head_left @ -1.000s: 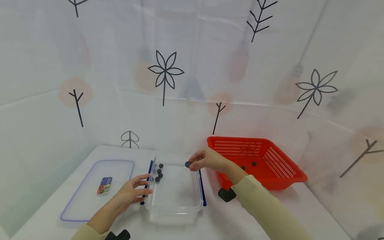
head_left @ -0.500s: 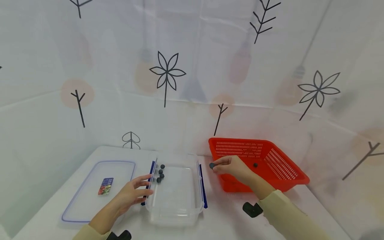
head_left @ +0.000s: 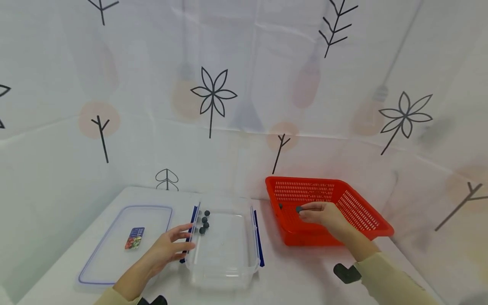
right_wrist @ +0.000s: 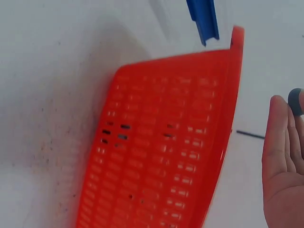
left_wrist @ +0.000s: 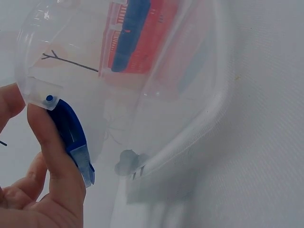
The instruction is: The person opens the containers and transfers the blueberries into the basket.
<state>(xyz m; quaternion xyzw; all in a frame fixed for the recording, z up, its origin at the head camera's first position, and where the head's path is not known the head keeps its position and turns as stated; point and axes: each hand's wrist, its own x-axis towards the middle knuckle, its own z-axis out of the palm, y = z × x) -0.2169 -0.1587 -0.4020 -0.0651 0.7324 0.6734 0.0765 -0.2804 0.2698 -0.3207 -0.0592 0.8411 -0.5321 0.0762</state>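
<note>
My right hand (head_left: 324,216) pinches a small dark blue-grey ball (head_left: 299,209) between its fingertips, over the red plastic basket (head_left: 362,232). Another dark ball (head_left: 280,206) shows inside the basket by its left wall. My left hand (head_left: 165,250) grips the left rim of a clear plastic box (head_left: 221,275), with fingers on both sides of the rim beside a blue latch (left_wrist: 71,128) in the left wrist view. Several similar balls (head_left: 206,225) lie in the box along its left wall. In the right wrist view, the held ball (right_wrist: 295,100) is at the right edge, partly behind fingers.
A clear lid (head_left: 110,258) with a blue edge and a fruit label (head_left: 135,238) lies flat left of the box. Blue latches hang on both box sides, the right latch (head_left: 259,237) facing the basket. A patterned white cloth (head_left: 244,106) hangs behind the table.
My right hand has moved right with the ball, from above the box's right rim across to the basket. The left hand stays on the box.
</note>
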